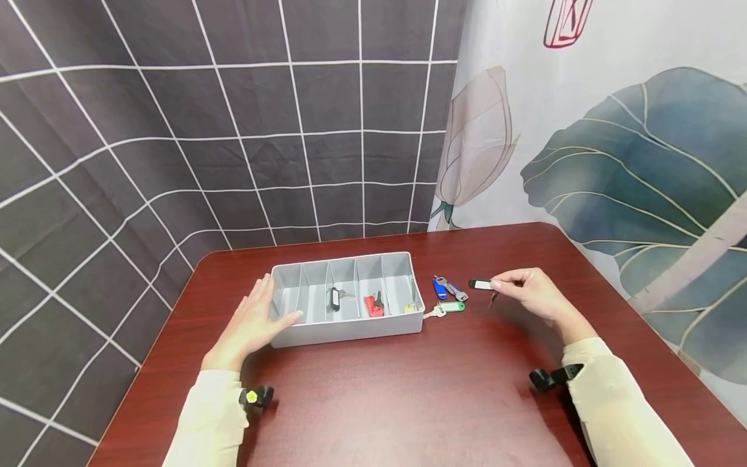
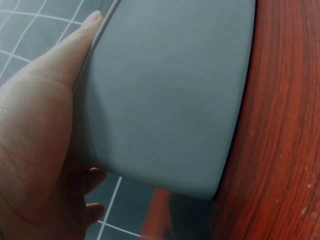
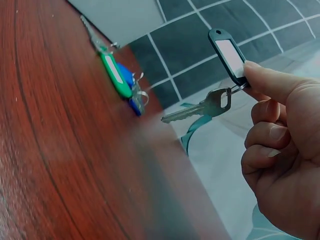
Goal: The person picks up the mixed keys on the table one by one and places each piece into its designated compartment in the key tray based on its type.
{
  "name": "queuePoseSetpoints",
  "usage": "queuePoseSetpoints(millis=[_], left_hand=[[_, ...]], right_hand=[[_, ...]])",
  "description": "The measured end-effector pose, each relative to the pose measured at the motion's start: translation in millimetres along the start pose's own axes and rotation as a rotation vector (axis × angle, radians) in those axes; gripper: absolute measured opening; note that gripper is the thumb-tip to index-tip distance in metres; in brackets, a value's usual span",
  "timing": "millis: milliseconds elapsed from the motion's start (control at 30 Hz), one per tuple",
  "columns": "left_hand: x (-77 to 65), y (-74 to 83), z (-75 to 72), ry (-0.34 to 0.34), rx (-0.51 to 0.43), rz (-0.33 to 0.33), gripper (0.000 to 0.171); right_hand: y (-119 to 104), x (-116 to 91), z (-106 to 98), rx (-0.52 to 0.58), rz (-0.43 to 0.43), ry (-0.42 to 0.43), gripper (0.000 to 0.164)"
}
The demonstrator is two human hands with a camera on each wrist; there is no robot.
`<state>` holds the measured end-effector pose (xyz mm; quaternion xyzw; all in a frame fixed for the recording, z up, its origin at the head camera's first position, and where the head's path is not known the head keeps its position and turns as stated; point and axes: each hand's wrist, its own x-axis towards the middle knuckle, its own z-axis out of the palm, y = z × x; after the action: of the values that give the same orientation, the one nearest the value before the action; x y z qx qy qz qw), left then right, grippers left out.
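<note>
A grey divided tray [image 1: 350,331] stands on the table, and my left hand [image 1: 248,324] rests on its left end. The fingers lie fairly straight along the end wall, the thumb [image 2: 75,50] along the front rim. My right hand [image 1: 533,295], right of the tray, pinches a black key tag [image 3: 230,57] between thumb and forefinger. From the tag's ring hangs a silver key [image 3: 202,107], raised over the table. In the tray's compartments lie a black-tagged key [image 1: 335,298], a red-tagged key [image 1: 373,307] and a yellow tag [image 1: 410,308], partly hidden by the wall.
Between the tray and my right hand lie keys with blue tags [image 1: 440,289] and a key with a green tag [image 1: 452,306]. The reddish-brown table [image 1: 373,395] ends at a dark gridded curtain [image 1: 327,162] and a pale leaf-patterned curtain [image 1: 496,207].
</note>
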<state>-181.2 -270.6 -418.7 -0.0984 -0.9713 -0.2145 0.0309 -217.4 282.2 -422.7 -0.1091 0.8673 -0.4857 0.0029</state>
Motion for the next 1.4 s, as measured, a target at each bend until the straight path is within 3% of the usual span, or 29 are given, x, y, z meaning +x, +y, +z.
queuePoseSetpoints(millis=[267, 1000, 1400], left_hand=[[-1.2, 0.2, -0.2, -0.001, -0.005, 0.001, 0.112], [-2.0, 1.6, -1.6, 0.005, -0.006, 0.006, 0.112], [-2.8, 1.0, 0.1, 0.012, -0.014, 0.009, 0.111]], right_hand=[[-13, -2, 2, -0.031, -0.042, 0.013, 0.032], [-44, -3, 17, 0.054, -0.116, -0.038, 0.025], [-76, 19, 31, -0.028, -0.195, -0.05, 0.015]])
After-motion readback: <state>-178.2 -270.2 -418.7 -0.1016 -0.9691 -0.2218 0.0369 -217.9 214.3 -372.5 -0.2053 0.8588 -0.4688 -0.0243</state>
